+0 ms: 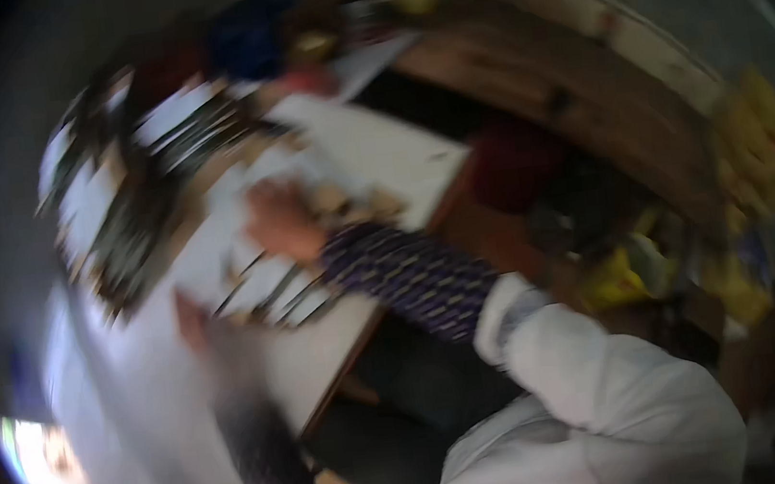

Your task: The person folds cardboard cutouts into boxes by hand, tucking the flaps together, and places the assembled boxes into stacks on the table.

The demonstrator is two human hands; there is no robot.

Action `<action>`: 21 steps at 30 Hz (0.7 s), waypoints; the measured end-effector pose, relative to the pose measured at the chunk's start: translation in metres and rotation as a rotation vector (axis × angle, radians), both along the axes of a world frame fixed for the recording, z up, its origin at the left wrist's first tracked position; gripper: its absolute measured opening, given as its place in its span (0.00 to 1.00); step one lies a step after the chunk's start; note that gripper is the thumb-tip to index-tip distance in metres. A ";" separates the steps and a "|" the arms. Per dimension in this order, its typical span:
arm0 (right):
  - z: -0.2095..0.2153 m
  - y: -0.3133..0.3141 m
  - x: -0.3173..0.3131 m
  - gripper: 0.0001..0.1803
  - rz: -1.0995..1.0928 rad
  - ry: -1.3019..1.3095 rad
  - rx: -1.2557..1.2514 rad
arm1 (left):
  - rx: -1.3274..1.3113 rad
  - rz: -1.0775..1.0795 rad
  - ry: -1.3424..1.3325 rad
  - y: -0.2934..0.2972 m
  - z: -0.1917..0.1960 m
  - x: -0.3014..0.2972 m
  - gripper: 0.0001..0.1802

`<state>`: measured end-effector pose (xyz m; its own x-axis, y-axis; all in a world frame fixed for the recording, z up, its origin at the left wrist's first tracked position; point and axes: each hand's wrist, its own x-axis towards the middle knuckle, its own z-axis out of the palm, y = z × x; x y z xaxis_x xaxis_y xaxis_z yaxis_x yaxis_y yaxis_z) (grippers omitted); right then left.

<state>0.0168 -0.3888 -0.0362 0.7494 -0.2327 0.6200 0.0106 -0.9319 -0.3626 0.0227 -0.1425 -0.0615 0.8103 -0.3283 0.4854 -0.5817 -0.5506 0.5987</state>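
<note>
My right hand [280,221], in a dark patterned sleeve with a white outer sleeve above it, is over the white table. Beneath and beside it lies a small group of flat pale pieces with dark edges [282,289], too blurred to name. My left hand [215,336] is lower and to the left, next to those pieces, and strongly smeared by motion. Its forearm has a dark cuff. Whether either hand holds anything cannot be made out, since the fingers of both are blurred.
Stacks of flat pale pieces with dark edges [189,121] stand at the table's far left. The white tabletop [386,150] reaches toward a brown wooden surface [563,95]. A dark blue item [247,42] sits at the back. Yellow bags or wrappers [619,276] lie at right.
</note>
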 end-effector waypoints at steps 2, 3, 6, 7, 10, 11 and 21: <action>0.009 0.053 0.010 0.22 0.146 0.178 0.065 | -0.430 0.161 0.330 0.058 -0.011 0.021 0.29; 0.002 0.037 0.008 0.26 -0.004 -0.091 0.094 | -0.540 0.010 0.414 0.040 -0.016 0.023 0.29; 0.002 -0.015 0.001 0.28 -0.145 -0.036 0.169 | -0.761 -0.183 0.605 -0.030 0.018 -0.011 0.32; 0.025 0.027 0.005 0.30 0.080 0.207 0.394 | -0.670 -0.065 0.528 0.040 0.011 0.000 0.33; 0.020 0.013 -0.003 0.30 0.056 -0.009 0.399 | -0.702 -0.046 0.492 0.013 0.026 -0.011 0.33; 0.017 0.007 -0.007 0.30 0.052 -0.115 0.396 | -0.721 -0.028 0.472 0.001 0.031 -0.018 0.32; 0.056 0.051 -0.044 0.40 0.697 -0.228 0.740 | -0.583 0.094 0.308 0.055 0.040 -0.017 0.33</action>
